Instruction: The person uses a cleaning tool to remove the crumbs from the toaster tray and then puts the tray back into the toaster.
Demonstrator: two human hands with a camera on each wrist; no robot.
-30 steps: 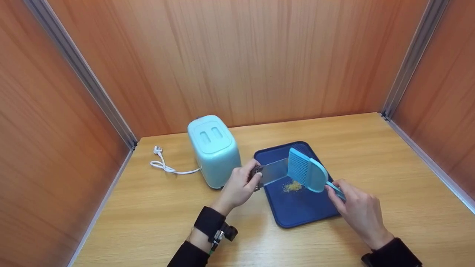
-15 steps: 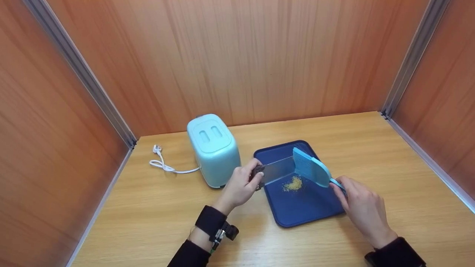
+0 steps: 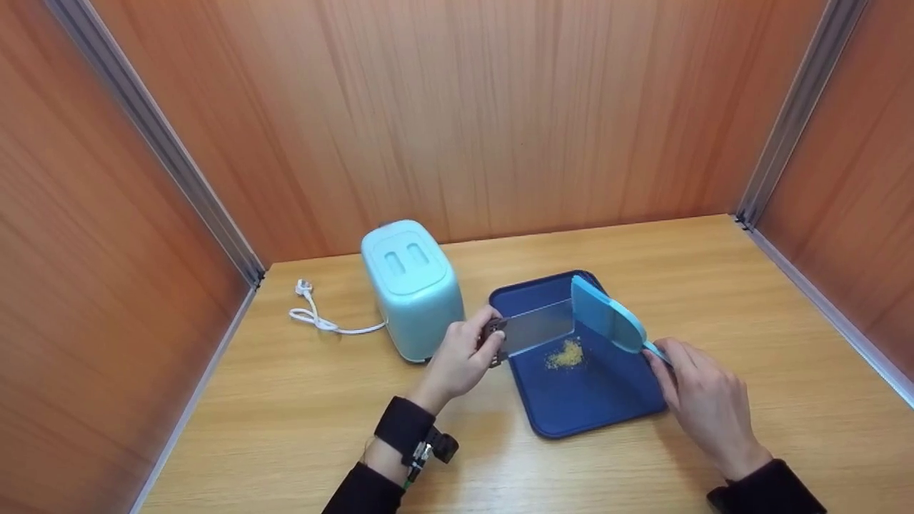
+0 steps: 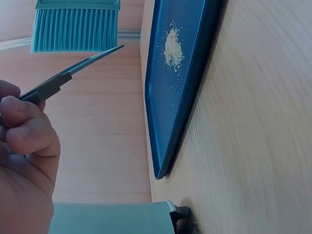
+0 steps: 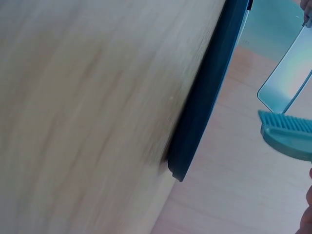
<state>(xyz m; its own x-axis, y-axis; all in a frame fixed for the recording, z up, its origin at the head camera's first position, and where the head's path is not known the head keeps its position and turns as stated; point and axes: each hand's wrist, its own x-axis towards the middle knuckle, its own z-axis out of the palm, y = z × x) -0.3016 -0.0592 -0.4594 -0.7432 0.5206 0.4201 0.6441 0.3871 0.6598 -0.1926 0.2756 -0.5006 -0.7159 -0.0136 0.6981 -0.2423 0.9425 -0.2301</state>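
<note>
My left hand grips the dark handle of a dough scraper, its metal blade standing on edge above the navy tray. In my right hand is the handle of a light-blue brush, whose bristles meet the far end of the blade. Seen from the left wrist, the brush bristles hang right over the blade's tip, both raised off the tray. A small heap of yellowish crumbs lies on the tray in front of the blade.
A mint-green toaster stands left of the tray, close to my left hand. Its white cord and plug lie on the wooden table further left. Wooden panels close off the back and both sides.
My right hand has moved slightly right, and the brush has turned and slid outward to the blade's far end. My left hand stays nearly still; the crumb heap is in the same place.
</note>
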